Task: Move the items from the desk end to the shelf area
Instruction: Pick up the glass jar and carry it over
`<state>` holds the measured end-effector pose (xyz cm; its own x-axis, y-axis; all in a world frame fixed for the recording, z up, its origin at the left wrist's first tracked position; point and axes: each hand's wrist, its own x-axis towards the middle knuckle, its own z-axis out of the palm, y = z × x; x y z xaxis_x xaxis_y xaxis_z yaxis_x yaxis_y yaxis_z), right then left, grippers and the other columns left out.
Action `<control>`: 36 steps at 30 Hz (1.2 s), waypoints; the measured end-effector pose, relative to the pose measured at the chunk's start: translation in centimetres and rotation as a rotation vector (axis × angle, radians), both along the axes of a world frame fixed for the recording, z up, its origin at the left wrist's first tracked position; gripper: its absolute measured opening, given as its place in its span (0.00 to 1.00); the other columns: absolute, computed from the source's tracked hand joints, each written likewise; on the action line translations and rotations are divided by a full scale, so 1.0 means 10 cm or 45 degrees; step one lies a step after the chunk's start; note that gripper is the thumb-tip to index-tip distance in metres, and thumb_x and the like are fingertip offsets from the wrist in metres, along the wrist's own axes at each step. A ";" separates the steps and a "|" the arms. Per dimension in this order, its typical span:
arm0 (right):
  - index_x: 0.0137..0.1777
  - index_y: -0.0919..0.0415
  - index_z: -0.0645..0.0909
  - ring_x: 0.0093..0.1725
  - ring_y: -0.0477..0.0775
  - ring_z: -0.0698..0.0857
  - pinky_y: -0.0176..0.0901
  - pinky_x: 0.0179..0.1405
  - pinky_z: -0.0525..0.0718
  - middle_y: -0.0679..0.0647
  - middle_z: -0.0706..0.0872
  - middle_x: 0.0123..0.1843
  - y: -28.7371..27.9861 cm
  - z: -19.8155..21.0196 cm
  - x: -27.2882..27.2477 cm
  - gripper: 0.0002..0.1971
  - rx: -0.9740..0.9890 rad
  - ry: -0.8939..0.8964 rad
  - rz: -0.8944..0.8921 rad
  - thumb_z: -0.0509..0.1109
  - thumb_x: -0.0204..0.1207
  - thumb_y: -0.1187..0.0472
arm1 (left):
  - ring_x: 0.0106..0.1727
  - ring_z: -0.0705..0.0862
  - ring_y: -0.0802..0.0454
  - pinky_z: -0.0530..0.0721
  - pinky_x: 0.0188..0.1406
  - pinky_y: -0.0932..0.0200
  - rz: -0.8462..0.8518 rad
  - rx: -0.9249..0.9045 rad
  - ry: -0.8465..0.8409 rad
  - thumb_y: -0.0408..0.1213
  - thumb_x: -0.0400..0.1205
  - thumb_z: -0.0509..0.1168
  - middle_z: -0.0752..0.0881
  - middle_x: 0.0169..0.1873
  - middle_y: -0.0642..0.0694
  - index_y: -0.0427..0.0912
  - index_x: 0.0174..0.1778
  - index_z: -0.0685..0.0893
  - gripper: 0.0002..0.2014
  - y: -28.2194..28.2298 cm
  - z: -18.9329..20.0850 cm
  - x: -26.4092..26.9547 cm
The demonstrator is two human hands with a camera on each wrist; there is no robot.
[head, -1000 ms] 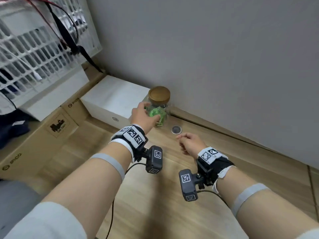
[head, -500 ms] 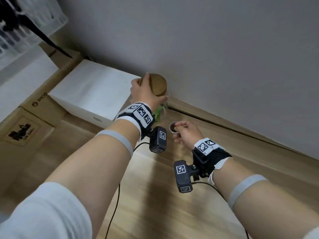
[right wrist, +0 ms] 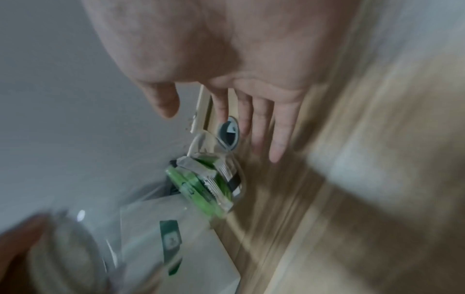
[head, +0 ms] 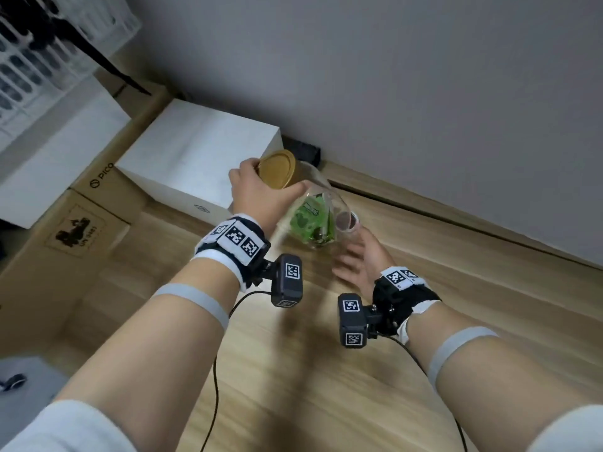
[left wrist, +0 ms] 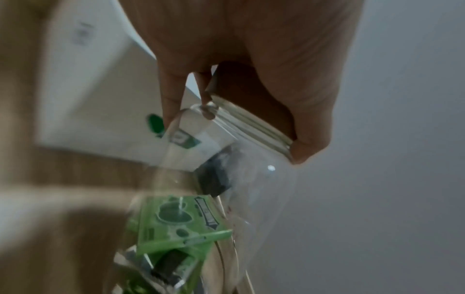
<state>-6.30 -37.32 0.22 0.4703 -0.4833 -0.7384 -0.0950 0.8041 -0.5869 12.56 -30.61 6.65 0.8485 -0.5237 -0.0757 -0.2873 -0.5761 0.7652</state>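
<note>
A clear glass jar [head: 315, 220] with a round wooden lid [head: 275, 169] and green packets [head: 313, 220] inside hangs tilted above the wooden desk [head: 326, 370]. My left hand [head: 261, 194] grips it from above by the lid. The left wrist view shows the fingers [left wrist: 173, 103] and thumb curled round the lid over the jar's neck [left wrist: 251, 127]. My right hand [head: 355, 256] is open, fingers straight, just below the jar's base; whether they touch is unclear. A small dark round disc [right wrist: 227, 136] with a silver rim lies on the desk at those fingertips [right wrist: 276, 151].
A white box [head: 199, 161] stands left of the jar against the grey wall, with a black object [head: 301, 151] behind its corner. Brown cardboard boxes [head: 65, 230] and a white plastic basket [head: 39, 53] fill the far left. A raised wooden strip [head: 456, 220] runs along the wall.
My left hand has lifted the jar off the desk by its lid and tilted it. My right hand left the small disc, spread its fingers and moved under the jar's base.
</note>
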 end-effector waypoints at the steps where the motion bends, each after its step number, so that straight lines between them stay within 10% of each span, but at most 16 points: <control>1: 0.81 0.51 0.64 0.66 0.63 0.80 0.69 0.69 0.79 0.61 0.71 0.80 0.06 0.02 -0.05 0.33 0.055 -0.038 -0.014 0.65 0.80 0.38 | 0.63 0.80 0.50 0.81 0.69 0.48 0.028 -0.036 0.081 0.65 0.59 0.78 0.72 0.65 0.48 0.48 0.73 0.71 0.49 0.12 0.00 -0.04; 6: 0.65 0.61 0.78 0.64 0.71 0.84 0.67 0.60 0.85 0.70 0.87 0.57 0.36 0.35 -0.36 0.35 0.305 -0.280 -0.048 0.65 0.73 0.31 | 0.57 0.86 0.52 0.92 0.50 0.49 0.015 -0.270 0.505 0.56 0.62 0.83 0.82 0.62 0.47 0.50 0.68 0.74 0.41 0.65 0.13 -0.45; 9: 0.68 0.56 0.79 0.65 0.74 0.83 0.73 0.52 0.86 0.71 0.85 0.64 0.59 0.58 -0.68 0.34 0.212 -0.316 -0.050 0.57 0.78 0.28 | 0.60 0.85 0.49 0.91 0.52 0.41 -0.043 -0.339 0.649 0.53 0.61 0.83 0.81 0.62 0.48 0.50 0.70 0.73 0.43 0.90 0.35 -0.75; 15: 0.65 0.57 0.84 0.63 0.73 0.85 0.70 0.62 0.82 0.69 0.90 0.59 1.12 1.06 -1.51 0.34 -0.009 -0.235 -0.148 0.57 0.77 0.30 | 0.62 0.83 0.49 0.91 0.52 0.39 -0.287 -0.484 0.747 0.55 0.73 0.77 0.80 0.63 0.48 0.48 0.69 0.76 0.32 1.39 0.85 -1.45; 22: 0.64 0.59 0.84 0.59 0.71 0.86 0.70 0.74 0.71 0.70 0.91 0.54 1.57 1.49 -2.74 0.37 -0.143 -0.219 -0.309 0.56 0.76 0.28 | 0.61 0.81 0.47 0.80 0.43 0.53 -0.538 -0.603 1.502 0.67 0.77 0.66 0.90 0.55 0.45 0.48 0.57 0.90 0.27 1.65 1.01 -2.53; 27: 0.67 0.54 0.84 0.64 0.72 0.85 0.71 0.73 0.72 0.69 0.90 0.58 1.79 1.68 -3.73 0.39 -0.192 -0.155 -0.435 0.54 0.73 0.24 | 0.73 0.80 0.48 0.72 0.70 0.35 -0.847 -0.434 1.752 0.76 0.75 0.54 0.88 0.65 0.47 0.49 0.63 0.88 0.38 1.64 1.06 -3.44; 36: 0.61 0.64 0.84 0.60 0.73 0.84 0.67 0.72 0.74 0.74 0.90 0.52 1.92 1.73 -5.50 0.39 -0.140 -0.224 -0.705 0.55 0.76 0.27 | 0.71 0.82 0.38 0.68 0.72 0.30 -1.105 -0.122 2.000 0.77 0.78 0.48 0.85 0.70 0.40 0.48 0.68 0.86 0.41 1.22 1.11 -5.23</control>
<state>-61.34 -18.08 17.54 0.2371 -0.7609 -0.6040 0.4277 0.6399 -0.6384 -39.72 -18.45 17.74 -0.4708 -0.7850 -0.4027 0.5015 -0.6136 0.6099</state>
